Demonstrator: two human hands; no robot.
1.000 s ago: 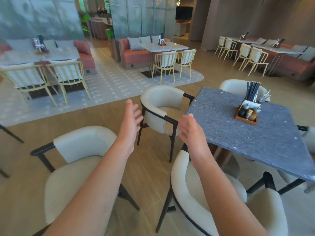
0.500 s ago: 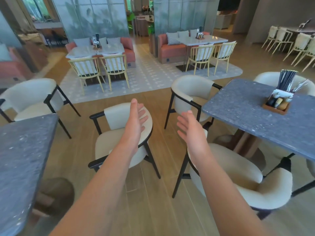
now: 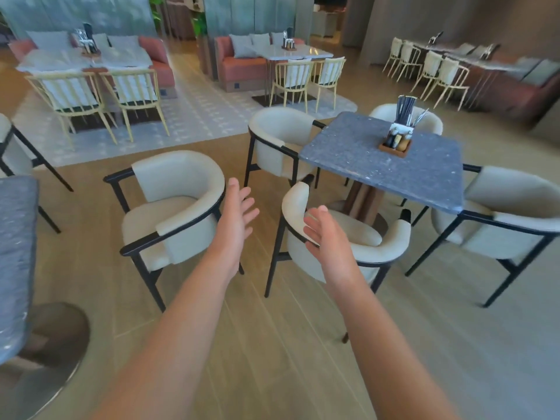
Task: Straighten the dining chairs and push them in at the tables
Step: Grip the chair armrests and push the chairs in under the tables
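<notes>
- Left hand (image 3: 235,221): fingers straight, holding nothing, raised beside the cream chair (image 3: 178,207) standing apart from the desk (image 3: 381,165).
- Right hand (image 3: 328,237): fingers relaxed, holding nothing, above the backrest of the near chair (image 3: 348,237), which faces the desk.
- Caddy (image 3: 395,144) rests on the desk.

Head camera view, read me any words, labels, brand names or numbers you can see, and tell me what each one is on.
No readable text anywhere in this view.
White holder in the wooden caddy on the grey table: no legible marking.
Stands on the far tables: too small and blurred to read.
Dark square on the sofa base: too small to tell if it carries text.
</notes>
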